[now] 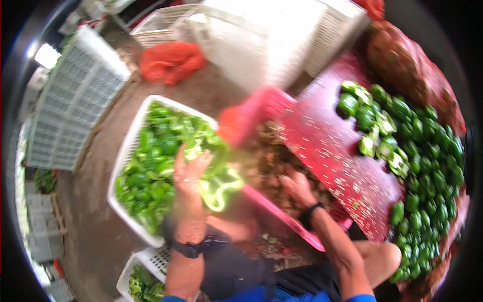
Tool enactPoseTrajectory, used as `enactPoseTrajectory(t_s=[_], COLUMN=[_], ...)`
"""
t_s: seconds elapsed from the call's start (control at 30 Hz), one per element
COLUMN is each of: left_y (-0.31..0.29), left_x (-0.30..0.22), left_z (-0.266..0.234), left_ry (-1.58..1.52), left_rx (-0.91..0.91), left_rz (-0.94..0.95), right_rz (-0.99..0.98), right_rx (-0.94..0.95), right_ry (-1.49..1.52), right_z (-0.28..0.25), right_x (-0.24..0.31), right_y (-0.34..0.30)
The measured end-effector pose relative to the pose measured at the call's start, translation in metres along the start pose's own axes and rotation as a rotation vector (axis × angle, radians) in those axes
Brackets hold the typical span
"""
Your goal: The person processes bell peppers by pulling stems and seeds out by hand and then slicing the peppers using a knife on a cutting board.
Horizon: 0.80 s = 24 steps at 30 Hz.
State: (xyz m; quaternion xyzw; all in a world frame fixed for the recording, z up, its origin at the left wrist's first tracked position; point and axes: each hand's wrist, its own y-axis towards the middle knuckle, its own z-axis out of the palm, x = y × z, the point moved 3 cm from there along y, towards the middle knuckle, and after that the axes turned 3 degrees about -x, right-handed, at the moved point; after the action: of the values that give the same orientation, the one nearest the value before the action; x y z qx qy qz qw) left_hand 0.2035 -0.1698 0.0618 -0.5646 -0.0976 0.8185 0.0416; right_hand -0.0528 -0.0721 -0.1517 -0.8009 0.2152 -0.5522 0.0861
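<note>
My left hand (190, 173) is at the right side of a white crate (119, 173) full of cut green peppers. Its blurred fingers are closed round cut green bell peppers (220, 187), whose hollow insides show. More pale-green cut pieces (201, 135) lie just beyond the fingers. My right hand (299, 188) reaches over a pink plastic basket (282, 217) holding brownish pepper cores and scraps (271, 166). Its fingers look apart, and I see nothing between them. Each wrist wears a dark band.
At the right, a red, seed-strewn board (327, 146) bears whole green peppers (427, 186) and several cut ones (385, 123). Full red mesh sacks (402, 60) lie behind. White crates (75, 100) stand left and at the back. A smaller crate (151, 264) sits at lower left.
</note>
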Motion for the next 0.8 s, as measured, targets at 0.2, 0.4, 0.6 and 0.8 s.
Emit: enactPoseTrajectory(t_s=[0.2, 0.4, 0.6, 0.8], left_y=[0.013, 0.058, 0.098, 0.052], left_x=[-0.048, -0.087, -0.003, -0.046], left_z=[-0.035, -0.179, -0.281, -0.096], left_ry=[0.217, 1.424, 1.783, 0.962], left_rx=[-0.105, -0.343, 0.026, 0.094], left_rz=[0.246, 1.017, 0.663, 0.412], right_rz=[0.101, -0.017, -0.426, -0.337], right_rx=[0.224, 0.205, -0.556, -0.991], right_ry=[0.164, 0.229, -0.044, -0.716], right_z=[-0.078, -0.115, -0.275, -0.356], right_x=[0.005, 0.045, 0.024, 0.009], right_y=[-0.07, -0.096, -0.108, -0.084])
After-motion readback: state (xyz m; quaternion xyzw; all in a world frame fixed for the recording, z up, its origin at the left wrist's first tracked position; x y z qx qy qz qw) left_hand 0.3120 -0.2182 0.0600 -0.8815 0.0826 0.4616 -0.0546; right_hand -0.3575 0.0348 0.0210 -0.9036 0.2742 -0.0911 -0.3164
